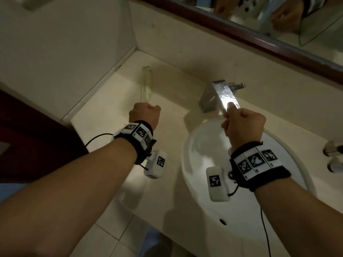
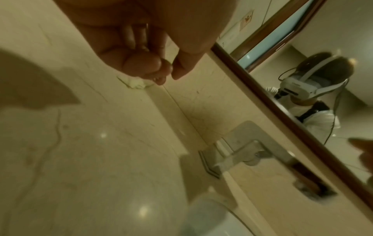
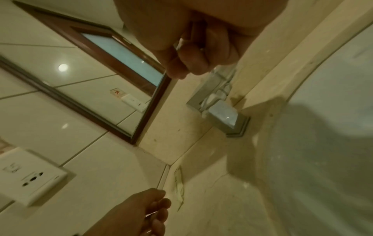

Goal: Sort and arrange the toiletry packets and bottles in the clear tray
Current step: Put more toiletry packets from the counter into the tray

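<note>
The clear tray [image 1: 146, 84] shows only as a narrow, see-through strip with a faint yellowish tint, well to the left of the faucet [image 1: 220, 95]. It runs lengthwise from near the back wall, level with the faucet's base, toward the viewer. Its near end meets the knuckles of the left hand [image 1: 145, 115], which is curled into a fist; whether the fingers grip the tray cannot be told. From the right wrist it appears as a pale, glassy sliver [image 3: 179, 186] far from the faucet, near the counter's corner. Its contents cannot be made out.
</note>
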`<state>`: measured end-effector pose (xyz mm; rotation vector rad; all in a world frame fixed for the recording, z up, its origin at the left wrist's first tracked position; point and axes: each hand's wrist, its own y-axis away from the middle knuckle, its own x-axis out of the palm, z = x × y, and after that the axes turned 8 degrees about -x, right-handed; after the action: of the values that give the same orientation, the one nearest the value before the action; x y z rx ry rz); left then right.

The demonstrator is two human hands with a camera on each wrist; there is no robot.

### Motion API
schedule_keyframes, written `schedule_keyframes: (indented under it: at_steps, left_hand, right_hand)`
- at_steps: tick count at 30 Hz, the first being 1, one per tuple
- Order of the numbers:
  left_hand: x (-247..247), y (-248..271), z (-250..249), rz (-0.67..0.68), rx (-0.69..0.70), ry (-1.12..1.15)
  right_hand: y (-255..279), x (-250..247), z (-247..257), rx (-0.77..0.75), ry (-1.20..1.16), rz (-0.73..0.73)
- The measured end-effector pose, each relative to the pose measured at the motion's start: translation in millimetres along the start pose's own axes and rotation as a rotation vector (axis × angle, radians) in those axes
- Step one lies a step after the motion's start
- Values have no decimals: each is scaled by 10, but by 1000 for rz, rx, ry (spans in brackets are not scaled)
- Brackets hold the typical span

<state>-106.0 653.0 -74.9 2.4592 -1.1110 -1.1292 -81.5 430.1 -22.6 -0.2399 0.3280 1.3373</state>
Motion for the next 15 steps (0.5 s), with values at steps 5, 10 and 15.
schedule_keyframes:
  at_steps: [5,10,15]
  left_hand:
    - [-60,-502,-24,-52,-15,-193]
    - [47,-858,-69,-118,-41,-271]
    - [153,-1038,-136,-104,-16,-366]
  right_hand:
    - [-37,320,138,-103,-23,70]
    - [-119,376,145,-167,6,79]
    - [-153,305,193,-165,14,71]
